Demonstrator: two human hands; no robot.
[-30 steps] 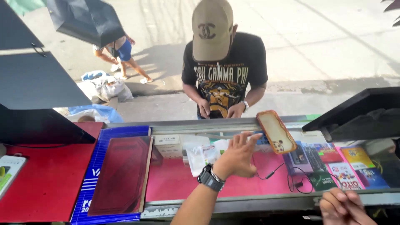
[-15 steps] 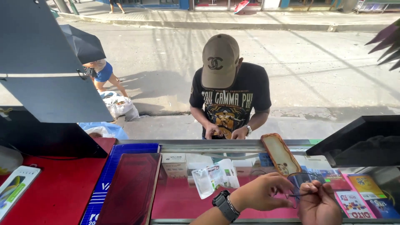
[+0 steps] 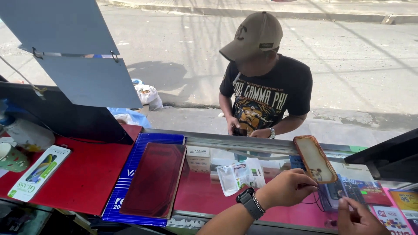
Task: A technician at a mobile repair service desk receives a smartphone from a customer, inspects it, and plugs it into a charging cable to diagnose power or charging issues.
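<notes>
Left hand (image 3: 285, 188), lower centre-right of frame, black wristwatch (image 3: 250, 203) on the wrist. Fingers curled shut around the lower end of a phone in an orange-rimmed case (image 3: 314, 159), which stood tilted above the glass counter (image 3: 204, 198), screen side pale with glare. Right hand (image 3: 359, 217) at the lower right corner, partly cut by the frame edge; fingertips pinched near a thin dark cable (image 3: 311, 202) below the phone, but could not tell whether it actually gripped anything.

Around: small clear plastic packet (image 3: 237, 176) lay on the counter just left of the left hand. Dark red panel (image 3: 154, 179) on a blue corrugated sheet (image 3: 130, 174) further left; red table surface (image 3: 82, 174) with a boxed screen protector (image 3: 39, 172) at far left. Colourful cards (image 3: 402, 200) under glass at right. A person in a tan cap (image 3: 254, 35) and black printed shirt stood across the counter, upper centre, hands together at the counter rail. Grey hanging boards (image 3: 87, 78) blocked the upper left view.

Against half a second before: view shifted, the customer now sat further right; the left hand had risen to the phone's base, and the two hands were apart rather than touching.
</notes>
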